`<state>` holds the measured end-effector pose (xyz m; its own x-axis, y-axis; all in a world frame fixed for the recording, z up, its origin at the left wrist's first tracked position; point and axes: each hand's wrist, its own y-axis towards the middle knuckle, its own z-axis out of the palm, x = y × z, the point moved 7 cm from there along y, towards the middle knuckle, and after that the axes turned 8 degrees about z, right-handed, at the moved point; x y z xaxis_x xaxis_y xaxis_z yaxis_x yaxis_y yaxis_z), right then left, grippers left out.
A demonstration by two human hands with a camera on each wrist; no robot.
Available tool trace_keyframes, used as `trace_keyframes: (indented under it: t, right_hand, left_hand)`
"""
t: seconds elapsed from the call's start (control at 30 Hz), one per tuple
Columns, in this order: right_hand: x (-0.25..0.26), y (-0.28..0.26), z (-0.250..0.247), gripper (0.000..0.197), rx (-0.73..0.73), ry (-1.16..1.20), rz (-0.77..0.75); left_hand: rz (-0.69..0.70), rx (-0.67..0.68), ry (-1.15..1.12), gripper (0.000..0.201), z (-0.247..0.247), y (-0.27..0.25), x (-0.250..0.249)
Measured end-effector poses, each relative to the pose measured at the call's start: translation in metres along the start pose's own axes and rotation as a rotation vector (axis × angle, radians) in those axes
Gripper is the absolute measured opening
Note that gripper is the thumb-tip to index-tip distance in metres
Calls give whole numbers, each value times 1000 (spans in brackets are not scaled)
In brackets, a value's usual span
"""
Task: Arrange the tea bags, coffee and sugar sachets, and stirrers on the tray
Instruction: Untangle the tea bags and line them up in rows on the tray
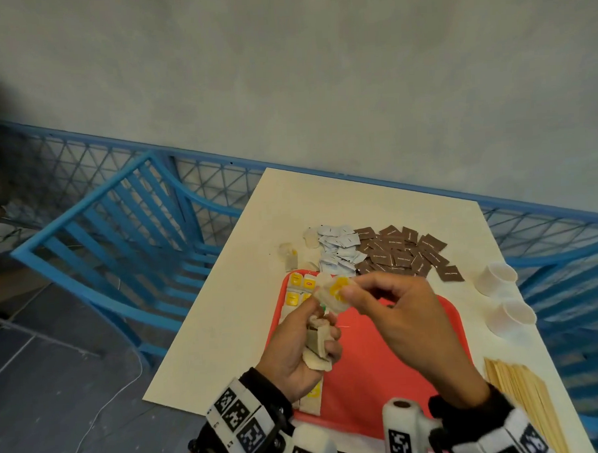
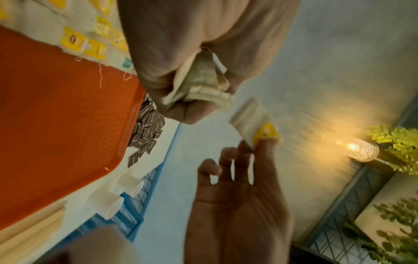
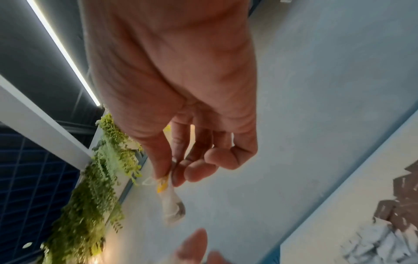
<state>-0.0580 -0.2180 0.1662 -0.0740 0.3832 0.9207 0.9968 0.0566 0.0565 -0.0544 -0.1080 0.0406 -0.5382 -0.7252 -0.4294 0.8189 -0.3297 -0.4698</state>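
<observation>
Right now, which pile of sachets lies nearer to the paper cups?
The brown sachets; the white sachets lie on their far side from the paper cups.

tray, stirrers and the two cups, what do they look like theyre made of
Tray: probably plastic, red, with a fine textured matte surface and moulded rounded rim. Stirrers: seemingly wood, pale tan thin flat sticks. Cups: white and matte, likely paper or thin plastic; the pictures cannot settle which.

Red tray (image 1: pixel 382 370), brown sachets (image 1: pixel 401 252)
</observation>
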Motion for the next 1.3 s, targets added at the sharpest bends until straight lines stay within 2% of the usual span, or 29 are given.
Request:
trace_keyframes:
  t: [0.07,0.17,0.27,0.37,0.47,0.6,0.7,0.8,0.87,0.97,1.03,1.1,1.2,1.3]
  right_hand:
    - [5,7,-13,10,-12,34,10]
    - [12,16,-30,13,2,-7,-6]
    - [18,27,-40,11,44,-170,-40]
    - [20,34,-43,12,112,-290,-59]
    - [22,37,-41,11,107,-265,-83]
    - [15,38,-33,11,21,-82,-60]
    - [11,37,-28,9,-56,23,-52]
    - [11,41,-33,8,-126,109,-39]
    - [13,45,-35,9,-116,104,-47]
    - [15,49,-35,9,-104,73,-59]
    - [16,49,-35,9,-120,135,-51]
    - [15,50,-35,12,-133,199,-32]
    - [11,51,-34,12,-139,208,-17]
    - [11,51,-33,11,-133,180,-14]
  left_hand:
    - [75,12,87,25,3,1,-14]
    - [333,70,381,29,16,-6,-50]
    - [631,219,721,28,55,-26,-85]
    - [748,348,968,21,89,-37,-93]
    - [772,318,1027,10,94,-34,-95]
    - [700,234,885,17,82,-27,-95]
    - [650,246,897,17,78,-25,-93]
    - [604,281,1017,14,75,-24,-92]
    - [614,285,1018,18,78,-24,-95]
    - [624,309,968,10,86,-22,-99]
    - [656,309,1001,9,89,-22,-100]
    - [636,315,987,14,91,-21,-99]
    - [599,322,1061,11,90,-18,-96]
    - [618,320,1055,24,91,-21,-100]
